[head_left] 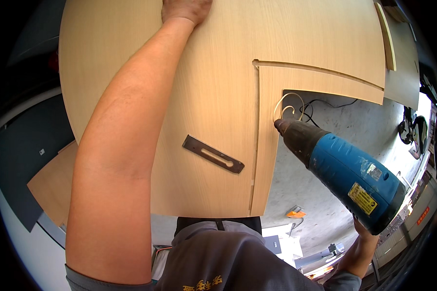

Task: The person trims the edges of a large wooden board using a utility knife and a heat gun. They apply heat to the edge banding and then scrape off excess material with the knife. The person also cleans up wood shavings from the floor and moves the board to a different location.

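My right hand [365,232] is wrapped round the handle of a blue heat gun [352,174], partly hidden behind its body. The gun's dark nozzle points up and left at the inner edge of the cut-out in a pale wood-grain board [218,102]. Beside the nozzle, a thin cream edging strip [289,97] curls loose in loops. My left arm reaches across the board, and my left hand [185,9] rests at its far part; its fingers are out of the picture. Between my arm and the cut-out lies a dark slotted plane iron [213,154], flat on the board.
A narrow groove [320,72] runs round the cut-out. Black cable [325,103] lies on the grey floor [296,184] below, with an orange object [296,212] nearer me. Another pale panel [404,63] stands at the far right.
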Tool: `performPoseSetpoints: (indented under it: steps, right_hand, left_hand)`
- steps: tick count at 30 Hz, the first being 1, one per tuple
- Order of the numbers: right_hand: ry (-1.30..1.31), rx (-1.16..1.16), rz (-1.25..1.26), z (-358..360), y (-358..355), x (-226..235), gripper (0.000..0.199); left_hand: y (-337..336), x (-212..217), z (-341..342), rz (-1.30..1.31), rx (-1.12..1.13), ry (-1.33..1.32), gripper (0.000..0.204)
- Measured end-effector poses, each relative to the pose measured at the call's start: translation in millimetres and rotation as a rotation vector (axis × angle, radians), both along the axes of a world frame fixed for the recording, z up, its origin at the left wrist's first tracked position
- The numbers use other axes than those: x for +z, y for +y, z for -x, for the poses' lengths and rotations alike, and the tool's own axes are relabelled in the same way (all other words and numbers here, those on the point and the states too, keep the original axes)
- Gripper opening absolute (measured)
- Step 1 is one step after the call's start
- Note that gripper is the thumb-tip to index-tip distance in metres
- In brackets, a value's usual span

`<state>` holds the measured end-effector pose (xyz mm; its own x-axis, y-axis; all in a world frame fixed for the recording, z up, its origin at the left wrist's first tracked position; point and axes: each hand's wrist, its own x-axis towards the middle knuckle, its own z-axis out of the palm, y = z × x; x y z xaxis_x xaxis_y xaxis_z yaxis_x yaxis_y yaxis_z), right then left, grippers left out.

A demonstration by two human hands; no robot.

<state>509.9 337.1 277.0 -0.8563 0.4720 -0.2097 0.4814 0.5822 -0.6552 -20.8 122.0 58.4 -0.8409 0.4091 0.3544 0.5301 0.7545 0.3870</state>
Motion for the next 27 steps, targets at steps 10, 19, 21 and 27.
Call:
performPoseSetpoints:
  steps: [10,19,21,27]
  right_hand:
    - [-0.032,0.018,0.031,-8.0,12.7,-6.8,0.063]
    - [0.072,-0.101,0.029,-1.1,13.3,-17.4,0.058]
    - [0.065,-0.016,-0.028,16.6,10.5,-17.3,0.057]
    - [0.053,0.150,-0.163,61.8,-0.9,-13.9,0.056]
  left_hand:
    - [-1.2,-3.0,4.1,-0.009,-0.038,0.018,0.045]
    - [-0.7,-2.1,3.0,-0.012,-0.025,0.017,0.044]
    - [-0.8,-2.6,3.9,-0.011,-0.031,0.010,0.045]
    - [0.1,-0.1,0.9,-0.005,-0.016,-0.009,0.046]
